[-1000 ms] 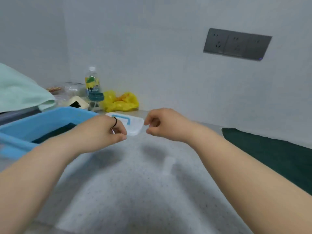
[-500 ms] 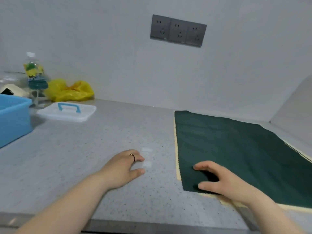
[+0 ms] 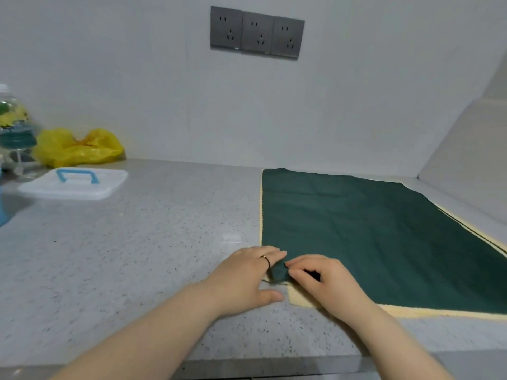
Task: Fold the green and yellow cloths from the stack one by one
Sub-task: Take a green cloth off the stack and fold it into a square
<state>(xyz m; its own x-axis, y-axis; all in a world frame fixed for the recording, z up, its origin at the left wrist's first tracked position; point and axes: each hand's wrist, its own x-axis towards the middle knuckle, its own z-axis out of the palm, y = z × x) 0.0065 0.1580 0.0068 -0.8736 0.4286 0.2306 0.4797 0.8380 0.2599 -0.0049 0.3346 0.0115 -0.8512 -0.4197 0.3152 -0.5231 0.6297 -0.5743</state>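
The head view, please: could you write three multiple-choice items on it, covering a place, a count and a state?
1. Where does the green cloth lie?
A: in a basin.
B: on a yellow cloth on the counter.
C: over a white lid.

2. How many wall sockets show?
A: two.
B: three.
C: five.

3. How is the green cloth's near left corner?
A: flat.
B: tucked under.
C: raised and pinched.

Answers:
1 B: pale yellow edging shows along its sides.
2 B: three grey plates sit side by side.
3 C: the right hand pinches the bunched corner, with the left hand beside it.
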